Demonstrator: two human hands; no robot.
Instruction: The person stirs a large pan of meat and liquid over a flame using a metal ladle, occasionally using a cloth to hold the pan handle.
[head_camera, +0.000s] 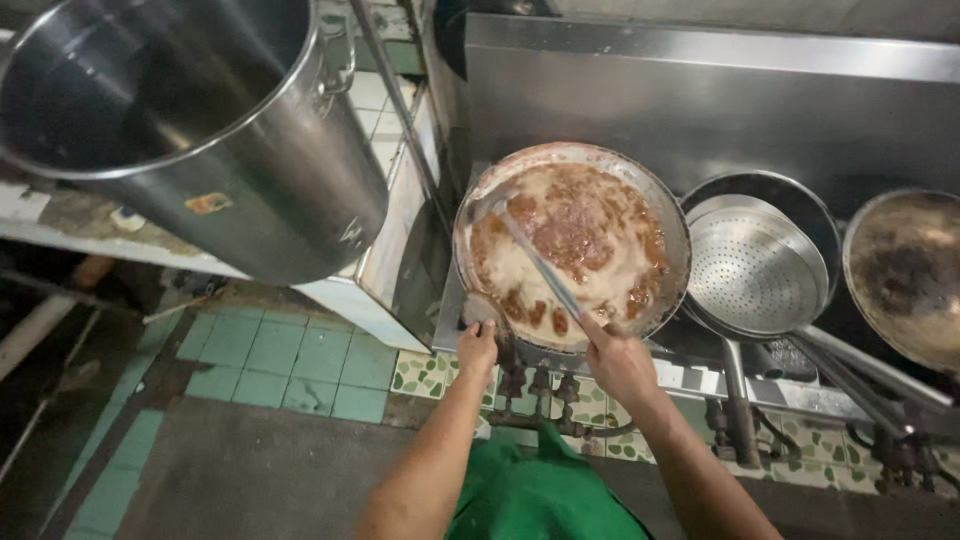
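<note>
Right hand (620, 362) fingers wrap the ladle (530, 255) handle, its bowl at the far-left rim of the wok (572, 245). Left hand (478, 345) fingers clamp the wok's near-left edge. Brown sauce foams inside. Right of the wok sits a perforated strainer (752, 265); left, a tall steel stockpot (200, 130).

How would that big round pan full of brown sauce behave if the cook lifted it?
The pan would probably feel heavy, since sauce covers most of it. Its rounded bowl would likely tip or rock, so the left hand steadies its near edge. The liquid could slosh over the shallow rim.
</note>
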